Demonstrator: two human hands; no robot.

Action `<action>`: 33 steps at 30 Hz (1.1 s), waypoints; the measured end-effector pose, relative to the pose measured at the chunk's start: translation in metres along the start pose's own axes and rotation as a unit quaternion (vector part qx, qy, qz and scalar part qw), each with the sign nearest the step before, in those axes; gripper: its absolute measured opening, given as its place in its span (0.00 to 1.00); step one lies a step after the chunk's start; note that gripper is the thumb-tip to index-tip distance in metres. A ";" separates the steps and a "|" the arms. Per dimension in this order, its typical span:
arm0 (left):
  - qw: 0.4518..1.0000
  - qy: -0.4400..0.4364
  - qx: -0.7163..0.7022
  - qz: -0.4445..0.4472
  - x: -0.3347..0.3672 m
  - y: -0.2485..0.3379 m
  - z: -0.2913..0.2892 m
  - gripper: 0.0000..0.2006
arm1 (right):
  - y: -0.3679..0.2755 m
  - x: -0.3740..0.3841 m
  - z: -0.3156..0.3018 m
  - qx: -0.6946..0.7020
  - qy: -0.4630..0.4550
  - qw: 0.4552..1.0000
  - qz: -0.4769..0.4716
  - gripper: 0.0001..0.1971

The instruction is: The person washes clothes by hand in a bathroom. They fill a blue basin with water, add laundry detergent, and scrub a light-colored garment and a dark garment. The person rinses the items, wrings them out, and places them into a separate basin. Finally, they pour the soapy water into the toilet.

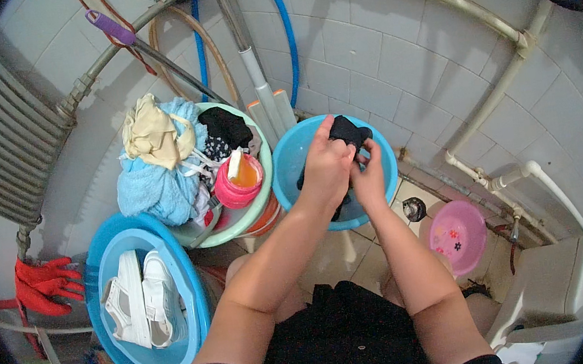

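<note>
The left hand [331,167] is closed with its index finger stretched out, and its curled fingers seem to grip a dark cloth [349,132], though the back of the hand hides most of that hold. The right hand [370,177] takes the cloth's near right side between bent fingers and thumb, so both hands meet over the round blue basin [288,159], where the dark cloth is bunched, part of it raised between the hands and more dark fabric showing lower down. With the cloth gathered in the grasp and not laid aside, the handling of this piece looks underway rather than finished; how much of it is done cannot be told, nor can I make out whether the basin holds water. Just left of it, the pale green tub [240,224] bears a heaped pile: a cream cloth [148,136], a light blue towel [153,194], a black cloth [224,126] and a pink container [239,194]. No hand is on that pile, and whether its pieces are done or waiting is unclear. Nearer the person, white shoes [132,298] rest in nested blue tubs [191,263], apart from the hands; the pink basin [467,219] sits to the right on the floor.
</note>
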State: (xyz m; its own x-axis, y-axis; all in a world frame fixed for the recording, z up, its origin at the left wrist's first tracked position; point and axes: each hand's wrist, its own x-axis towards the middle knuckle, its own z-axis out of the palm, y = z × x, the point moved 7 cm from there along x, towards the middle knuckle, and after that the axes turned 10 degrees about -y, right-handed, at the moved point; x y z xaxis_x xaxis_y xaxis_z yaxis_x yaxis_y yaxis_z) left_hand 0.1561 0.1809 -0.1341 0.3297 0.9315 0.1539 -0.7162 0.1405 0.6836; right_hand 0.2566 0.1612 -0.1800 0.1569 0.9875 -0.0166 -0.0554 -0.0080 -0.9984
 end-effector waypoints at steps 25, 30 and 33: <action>0.754 -0.257 0.573 -0.192 0.001 -0.014 -0.023 0.34 | -0.025 0.007 -0.024 0.194 -0.301 0.931 0.073 0.19; 0.764 -0.109 0.610 -0.180 0.017 -0.004 -0.048 0.21 | 0.009 0.027 -0.065 0.006 -0.085 0.994 0.074 0.17; 0.861 -0.055 0.504 -0.049 0.026 0.016 -0.060 0.17 | 0.033 0.023 -0.073 0.006 0.040 0.997 0.072 0.20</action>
State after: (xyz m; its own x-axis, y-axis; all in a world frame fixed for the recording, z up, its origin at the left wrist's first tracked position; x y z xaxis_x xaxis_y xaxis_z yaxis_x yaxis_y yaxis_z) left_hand 0.1163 0.2272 -0.1618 0.4532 0.8869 0.0893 0.1978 -0.1977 0.9601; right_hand 0.3303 0.1726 -0.2177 0.2246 0.9605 -0.1641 -0.0946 -0.1461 -0.9847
